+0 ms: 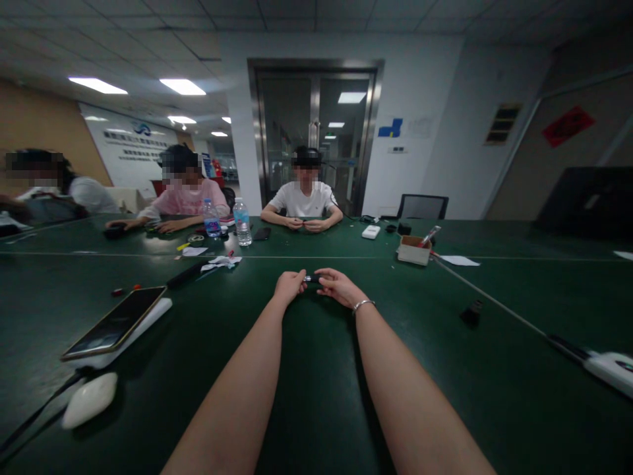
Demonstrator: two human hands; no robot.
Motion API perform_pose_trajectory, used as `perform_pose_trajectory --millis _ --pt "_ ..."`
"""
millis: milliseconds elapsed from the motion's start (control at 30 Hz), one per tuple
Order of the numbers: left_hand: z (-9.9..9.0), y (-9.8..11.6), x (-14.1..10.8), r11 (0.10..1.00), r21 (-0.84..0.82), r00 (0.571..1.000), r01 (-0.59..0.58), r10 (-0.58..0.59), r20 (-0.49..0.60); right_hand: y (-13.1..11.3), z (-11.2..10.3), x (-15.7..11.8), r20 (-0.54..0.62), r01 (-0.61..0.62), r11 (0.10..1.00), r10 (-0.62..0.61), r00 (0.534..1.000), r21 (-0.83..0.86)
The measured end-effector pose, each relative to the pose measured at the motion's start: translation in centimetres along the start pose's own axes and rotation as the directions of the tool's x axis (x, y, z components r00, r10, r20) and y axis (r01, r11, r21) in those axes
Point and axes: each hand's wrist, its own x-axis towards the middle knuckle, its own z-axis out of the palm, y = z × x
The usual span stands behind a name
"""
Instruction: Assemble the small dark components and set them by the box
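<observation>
My left hand is closed in a pinch at the left end of a small black-and-silver object. At its black right end, the fingers of my right hand are closed around it. The silver part lies toward the left hand. It is too small to tell exactly what it is. Both arms reach forward over the dark green table, and a bracelet circles the right wrist.
To the left, a phone rests on a white block beside a white rounded object. Water bottles stand farther back. A small box and a little black item are at right. Several people sit across the table.
</observation>
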Motion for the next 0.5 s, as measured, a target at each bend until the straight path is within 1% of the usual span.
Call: perform_pose_trajectory --millis 200,333,400,500 --pt "-0.07 0.58 -0.18 0.998 0.054 0.999 0.039 -0.038 -0.032 0.16 0.07 0.09 0.026 0.027 1.0 -0.027 0.999 -0.008" --pt "-0.05 0.93 -0.68 0.995 0.1 0.996 0.02 -0.012 -0.085 0.2 0.12 0.19 0.026 0.036 0.999 -0.036 0.999 -0.001" --pt "0.03 0.89 -0.77 0.994 0.107 0.997 -0.005 0.013 -0.079 0.2 0.14 0.27 -0.003 0.024 1.0 -0.024 1.0 0.003" --pt "0.25 0.6 -0.62 0.998 0.06 0.999 -0.037 0.038 -0.023 0.25 0.18 0.46 -0.083 -0.012 1.0 0.013 0.996 0.012"
